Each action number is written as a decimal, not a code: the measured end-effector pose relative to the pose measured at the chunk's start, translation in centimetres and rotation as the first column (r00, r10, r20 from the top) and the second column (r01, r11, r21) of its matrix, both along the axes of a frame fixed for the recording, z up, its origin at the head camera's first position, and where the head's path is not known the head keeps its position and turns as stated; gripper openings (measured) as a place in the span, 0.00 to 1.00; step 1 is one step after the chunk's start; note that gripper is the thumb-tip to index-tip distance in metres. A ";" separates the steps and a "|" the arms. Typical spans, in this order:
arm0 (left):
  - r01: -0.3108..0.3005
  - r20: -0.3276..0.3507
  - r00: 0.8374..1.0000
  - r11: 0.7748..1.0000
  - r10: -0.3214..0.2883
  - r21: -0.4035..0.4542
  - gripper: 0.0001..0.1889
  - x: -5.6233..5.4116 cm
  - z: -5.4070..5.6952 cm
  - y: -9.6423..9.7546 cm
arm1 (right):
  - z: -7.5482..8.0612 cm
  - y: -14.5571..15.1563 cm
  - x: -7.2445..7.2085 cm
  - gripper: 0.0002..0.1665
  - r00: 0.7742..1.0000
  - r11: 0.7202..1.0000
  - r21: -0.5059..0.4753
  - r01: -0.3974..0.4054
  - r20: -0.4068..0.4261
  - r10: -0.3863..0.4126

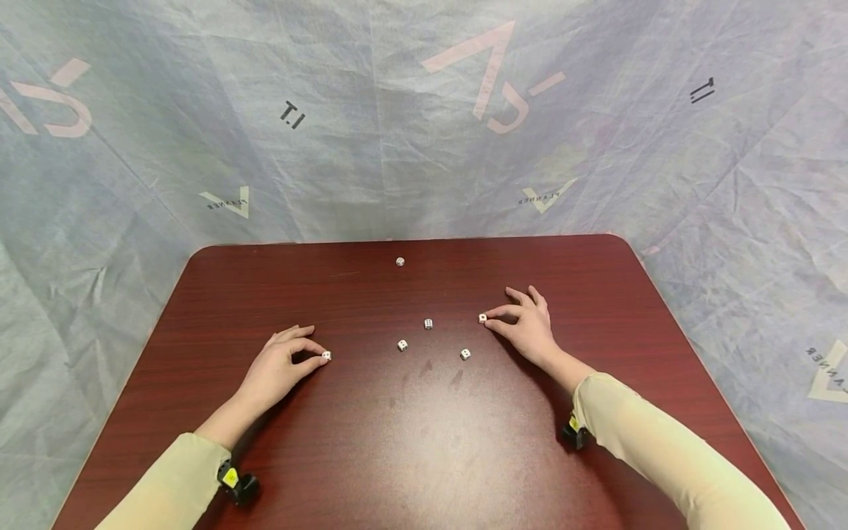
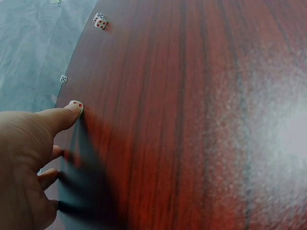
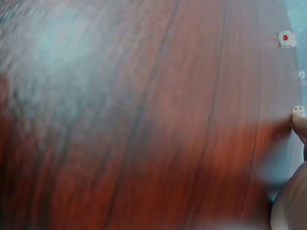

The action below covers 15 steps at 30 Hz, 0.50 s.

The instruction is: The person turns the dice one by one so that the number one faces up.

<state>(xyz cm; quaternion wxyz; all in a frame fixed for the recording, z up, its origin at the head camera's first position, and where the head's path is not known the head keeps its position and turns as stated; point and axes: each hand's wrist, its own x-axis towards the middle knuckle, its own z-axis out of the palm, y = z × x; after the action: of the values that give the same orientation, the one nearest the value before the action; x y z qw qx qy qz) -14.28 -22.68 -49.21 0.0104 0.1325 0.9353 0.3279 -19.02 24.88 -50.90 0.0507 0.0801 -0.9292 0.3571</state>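
My left hand (image 1: 277,366) pinches a white die (image 1: 327,355) between thumb and forefinger, low over the table on the left side. In the left wrist view that die's red dots show beside the thumb tip. Over on the right, my right hand (image 1: 528,327) pinches another white die (image 1: 482,318) by thumb and forefinger, its other fingers spread apart. Between the hands lie a die (image 1: 403,344), a second die (image 1: 428,324) and a third die (image 1: 466,354), the last one closest to the right hand. The right wrist view shows only part of the right hand, at its edge.
One more die (image 1: 400,261) lies near the far edge of the dark red wooden table (image 1: 411,456). Grey printed cloth (image 1: 371,147) hangs behind the table and at both sides. A black wrist camera (image 1: 244,487) sits by the left sleeve.
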 end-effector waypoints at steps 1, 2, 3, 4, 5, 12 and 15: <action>0.000 0.000 1.000 1.000 0.000 -0.001 0.06 0.0 0.0 0.0 | 0.1 0.0 0.0 0.09 1.000 1.000 0.001 -0.002 -0.003 0.002; 0.000 -0.001 1.000 1.000 0.000 -0.002 0.06 0.0 0.0 0.0 | 0.1 0.1 0.1 0.10 1.000 1.000 0.003 -0.004 -0.008 0.004; 0.001 -0.001 1.000 1.000 -0.001 -0.002 0.06 0.0 0.0 0.0 | 0.2 0.2 0.1 0.10 1.000 1.000 0.004 -0.008 -0.013 0.008; 0.001 0.000 1.000 1.000 -0.001 -0.002 0.06 0.0 0.0 0.0 | 0.2 0.2 0.1 0.11 1.000 1.000 0.005 -0.012 -0.021 0.012; 0.001 -0.001 1.000 1.000 -0.001 -0.002 0.06 0.0 -0.1 0.0 | 0.4 0.3 0.1 0.12 0.999 1.000 0.008 -0.018 -0.029 0.018; 0.004 -0.003 1.000 1.000 -0.004 -0.001 0.06 0.0 -0.1 0.0 | 1.1 0.9 0.0 0.16 0.995 0.996 0.056 -0.071 -0.065 0.075; 0.001 0.001 1.000 1.000 -0.001 -0.001 0.06 0.0 -0.2 -0.1 | 1.4 1.0 -0.2 0.16 0.992 0.992 0.078 -0.101 -0.064 0.106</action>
<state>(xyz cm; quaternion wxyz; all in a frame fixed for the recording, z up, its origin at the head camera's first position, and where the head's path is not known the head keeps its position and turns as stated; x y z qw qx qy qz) -14.29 -22.74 -49.37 0.0110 0.1329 0.9354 0.3275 -19.25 25.93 -49.51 0.0606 0.1420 -0.9343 0.3214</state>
